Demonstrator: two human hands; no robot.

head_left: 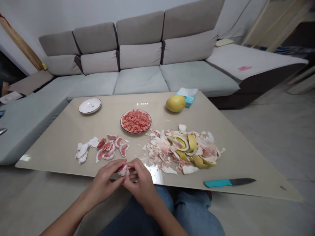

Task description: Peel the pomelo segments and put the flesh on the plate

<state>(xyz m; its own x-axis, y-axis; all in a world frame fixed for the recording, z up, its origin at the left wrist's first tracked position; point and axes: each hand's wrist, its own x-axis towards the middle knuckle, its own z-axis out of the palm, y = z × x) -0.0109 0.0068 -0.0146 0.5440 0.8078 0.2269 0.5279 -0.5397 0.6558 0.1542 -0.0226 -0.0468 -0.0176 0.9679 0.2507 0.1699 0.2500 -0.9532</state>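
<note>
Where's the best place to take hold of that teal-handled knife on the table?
Take the teal handle of the dark-bladed kitchen knife, coming down from above at the left end, the side nearest the person's right hand. The knife lies flat near the edge of the glossy beige table, blade pointing right, so fingers can wrap the long narrow handle clear of the blade.

Pink pomelo segment [123,170], membrane torn, pinched between fingers [135,165]
</note>
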